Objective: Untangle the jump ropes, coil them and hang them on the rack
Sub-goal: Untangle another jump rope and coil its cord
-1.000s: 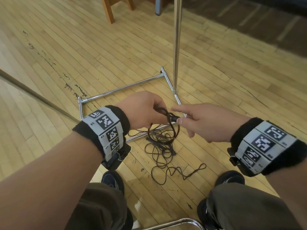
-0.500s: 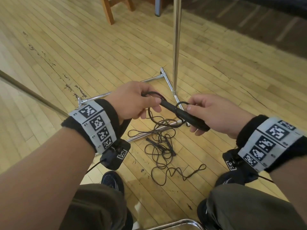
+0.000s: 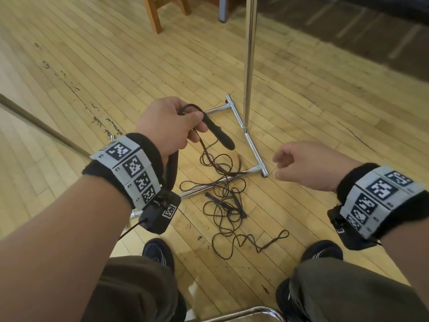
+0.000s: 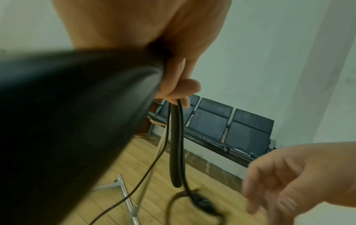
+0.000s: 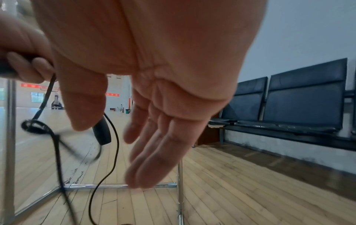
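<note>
My left hand (image 3: 173, 125) grips a black jump rope handle (image 3: 220, 138) that sticks out to the right, with a loop of cord above the thumb. A second black handle (image 3: 171, 169) hangs under that wrist and fills the left wrist view (image 4: 77, 121), where another thin handle (image 4: 176, 144) dangles from the fingers (image 4: 181, 86). Dark cords trail down to a tangle of rope (image 3: 224, 205) on the wooden floor. My right hand (image 3: 301, 162) is open and holds nothing, a little right of the handle; its fingers (image 5: 154, 144) are straight. The chrome rack's pole (image 3: 249, 54) and base (image 3: 253, 145) stand just beyond.
Wooden chair legs (image 3: 157, 15) stand at the far top. A row of dark seats (image 5: 298, 99) lines the wall. A thin diagonal bar (image 3: 41, 129) crosses the floor on the left. My shoes (image 3: 157, 249) are near the tangle, and a chrome tube (image 3: 243, 314) lies at the bottom edge.
My right hand has let go of the black handle and drawn away to the right, opening. The left hand has kept the handle and risen a little.
</note>
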A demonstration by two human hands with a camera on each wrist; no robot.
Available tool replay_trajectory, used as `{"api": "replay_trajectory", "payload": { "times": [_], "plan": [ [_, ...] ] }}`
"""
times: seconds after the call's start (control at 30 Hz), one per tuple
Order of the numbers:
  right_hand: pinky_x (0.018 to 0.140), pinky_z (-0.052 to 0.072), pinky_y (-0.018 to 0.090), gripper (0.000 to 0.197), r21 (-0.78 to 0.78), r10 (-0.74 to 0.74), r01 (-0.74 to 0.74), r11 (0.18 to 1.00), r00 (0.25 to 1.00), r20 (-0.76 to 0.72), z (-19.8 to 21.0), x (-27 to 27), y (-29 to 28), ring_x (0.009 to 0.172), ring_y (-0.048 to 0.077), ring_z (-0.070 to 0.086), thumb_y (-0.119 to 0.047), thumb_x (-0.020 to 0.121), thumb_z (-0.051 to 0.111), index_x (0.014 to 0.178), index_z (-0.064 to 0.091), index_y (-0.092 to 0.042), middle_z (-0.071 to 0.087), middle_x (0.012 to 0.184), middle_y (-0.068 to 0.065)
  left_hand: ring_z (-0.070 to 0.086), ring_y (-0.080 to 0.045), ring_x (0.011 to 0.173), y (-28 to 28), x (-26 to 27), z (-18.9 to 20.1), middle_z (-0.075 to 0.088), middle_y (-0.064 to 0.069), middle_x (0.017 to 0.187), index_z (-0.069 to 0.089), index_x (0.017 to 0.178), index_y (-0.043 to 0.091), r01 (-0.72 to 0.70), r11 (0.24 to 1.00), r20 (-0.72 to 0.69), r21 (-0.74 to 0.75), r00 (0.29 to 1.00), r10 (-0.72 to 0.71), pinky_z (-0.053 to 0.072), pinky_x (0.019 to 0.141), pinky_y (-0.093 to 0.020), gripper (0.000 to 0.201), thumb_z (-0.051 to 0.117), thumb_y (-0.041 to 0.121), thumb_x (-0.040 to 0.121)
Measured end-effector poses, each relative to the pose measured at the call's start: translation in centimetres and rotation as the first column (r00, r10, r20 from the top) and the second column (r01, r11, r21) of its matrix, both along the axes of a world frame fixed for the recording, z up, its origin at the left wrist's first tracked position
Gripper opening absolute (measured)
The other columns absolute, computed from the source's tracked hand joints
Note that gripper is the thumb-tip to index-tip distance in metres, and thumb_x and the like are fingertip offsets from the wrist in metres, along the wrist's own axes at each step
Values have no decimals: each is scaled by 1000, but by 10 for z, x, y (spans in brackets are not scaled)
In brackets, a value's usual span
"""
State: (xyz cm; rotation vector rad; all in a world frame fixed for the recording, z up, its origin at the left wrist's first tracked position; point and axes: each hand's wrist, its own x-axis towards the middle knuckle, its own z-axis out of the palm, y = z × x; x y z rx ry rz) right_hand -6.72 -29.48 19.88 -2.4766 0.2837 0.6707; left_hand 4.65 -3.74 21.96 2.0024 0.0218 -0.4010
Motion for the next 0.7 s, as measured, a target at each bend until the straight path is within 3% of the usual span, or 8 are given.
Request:
{"api": "replay_trajectory", "payload": {
  "times": [0.07, 0.2, 0.27, 0.4, 0.47, 0.57, 0.63, 0.7],
  "plan": [
    [90, 51, 26, 44, 6, 12, -12, 1000, 997, 77, 4, 2, 5, 113, 8, 61, -28, 97, 66, 139, 55, -29, 62, 127, -13, 65, -11, 61, -4, -4, -1, 81, -5, 86, 67, 109, 11, 34, 998, -56, -55, 998, -37, 44, 54, -26, 10, 67, 18, 103],
    [87, 50, 20, 33, 189, -2, -45, 981, 970, 242, 12, 4, 29, 106, -4, 60, -45, 90, 65, 123, 61, -37, 64, 114, -20, 61, -11, 57, -17, -15, -2, 79, -9, 84, 64, 108, 7, 61, 975, -146, -213, 985, -94, 42, 45, -21, 8, 65, 12, 103],
    [92, 51, 23, 36, 162, 85, -123, 979, 970, 227, 10, 4, 40, 106, -5, 60, -51, 88, 67, 121, 64, -37, 67, 114, -20, 59, -12, 55, -22, -20, -1, 76, -10, 81, 62, 107, 5, 49, 954, -169, -294, 980, -102, 41, 42, -20, 5, 64, 9, 104],
    [104, 49, 32, 55, 127, 167, -193, 973, 967, 191, -1, 6, 53, 122, 2, 58, -56, 88, 70, 137, 59, -33, 65, 131, -15, 56, -13, 53, -26, -24, 2, 73, -11, 79, 57, 108, 4, 5, 892, -216, -453, 969, -116, 38, 40, -19, 5, 60, 3, 104],
    [99, 52, 33, 45, 131, 148, -176, 976, 968, 201, -5, 8, 59, 114, 4, 63, -56, 92, 66, 131, 62, -35, 69, 122, -15, 56, -12, 52, -26, -25, 5, 73, -11, 79, 56, 107, 6, -28, 847, -253, -531, 959, -127, 38, 39, -18, 5, 59, 3, 105],
    [80, 55, 28, 23, 160, 88, -125, 979, 972, 218, -9, 11, 62, 90, 3, 69, -47, 103, 52, 107, 70, -34, 73, 92, -11, 64, -13, 55, -24, -24, 8, 77, -12, 86, 59, 111, 7, -56, 813, -273, -579, 953, -129, 39, 39, -18, 5, 58, 10, 107],
    [74, 59, 26, 24, 335, -49, -8, 942, 986, 161, -9, 14, 63, 85, 2, 73, -39, 107, 48, 101, 70, -30, 77, 87, -9, 70, -18, 59, -14, -19, 6, 80, -16, 95, 63, 115, 9, -123, 840, -284, -528, 958, -38, 40, 40, -20, 13, 55, 16, 109],
    [68, 63, 28, 27, 521, -228, 169, 837, 972, 50, -2, 12, 56, 80, 12, 77, -34, 110, 44, 104, 67, -21, 80, 87, -2, 75, -24, 64, -10, -13, 2, 80, -21, 100, 69, 118, 12, -238, 867, -310, -439, 945, 103, 44, 41, -23, 19, 53, 20, 111]
  ]
}}
